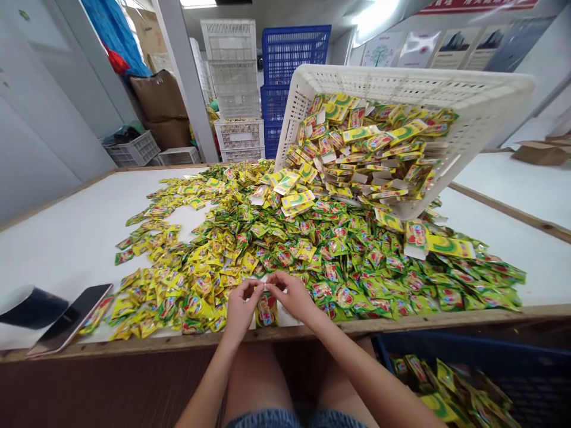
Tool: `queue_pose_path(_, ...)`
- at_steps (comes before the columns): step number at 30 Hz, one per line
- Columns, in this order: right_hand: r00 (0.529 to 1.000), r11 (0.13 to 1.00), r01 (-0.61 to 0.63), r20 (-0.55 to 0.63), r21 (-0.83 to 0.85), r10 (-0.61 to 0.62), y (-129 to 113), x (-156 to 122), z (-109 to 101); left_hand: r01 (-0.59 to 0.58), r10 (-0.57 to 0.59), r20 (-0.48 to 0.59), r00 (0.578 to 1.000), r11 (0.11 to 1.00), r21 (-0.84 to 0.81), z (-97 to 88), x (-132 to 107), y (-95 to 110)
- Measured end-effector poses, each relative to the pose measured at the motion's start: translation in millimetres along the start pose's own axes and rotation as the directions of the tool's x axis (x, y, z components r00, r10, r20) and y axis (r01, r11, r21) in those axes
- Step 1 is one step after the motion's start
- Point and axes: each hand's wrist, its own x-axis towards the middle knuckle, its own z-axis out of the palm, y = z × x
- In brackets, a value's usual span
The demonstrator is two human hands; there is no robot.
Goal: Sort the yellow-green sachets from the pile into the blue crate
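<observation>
Close to the table's front edge, my left hand (244,307) and my right hand (292,297) meet with thumbs and fingertips pinched together. Both grip the top end of a small printed box (266,311), green and yellow with a red picture, which hangs below the fingertips. The fingers partly cover its top flap. Around my hands lies a broad heap of small wrapped packets, yellow packets (196,261) mostly on the left and green packets (357,273) mostly on the right.
A white crate (410,80) tips toward me, spilling flat open-ended boxes (370,139) onto the heap. At the left stand a dark cup (33,308) and a phone (71,321). Below the table at right, a blue crate (468,345) holds filled boxes. Stacked crates (232,77) stand behind.
</observation>
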Motion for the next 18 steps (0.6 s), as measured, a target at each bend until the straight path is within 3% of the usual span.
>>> queue_pose_path(8,0.992,0.988,0.001,-0.121,0.153,0.018,8,-28,21,0.006,-0.006,0.034,0.999,1.0,-0.013,-6.1,-14,-12)
queue_pose_path(11,0.988,0.99,-0.004,-0.155,0.138,0.026,-4,-30,11,0.031,-0.03,0.022,0.999,0.998,-0.056,-8.4,-16,-11)
queue_pose_path(14,0.983,0.998,-0.055,-0.175,-0.016,0.051,-16,-50,-42,0.061,-0.063,-0.014,0.998,0.988,-0.14,-12.1,-17,-13)
queue_pose_path(16,0.988,0.97,-0.15,-0.066,-0.194,0.139,-15,-76,-97,0.094,-0.101,-0.048,0.994,0.986,-0.136,-12.9,-15,-14)
queue_pose_path(18,0.962,0.885,-0.239,0.028,-0.399,0.272,-9,-102,-151,0.12,-0.126,-0.055,0.99,0.987,-0.108,-10.6,-12,-15)
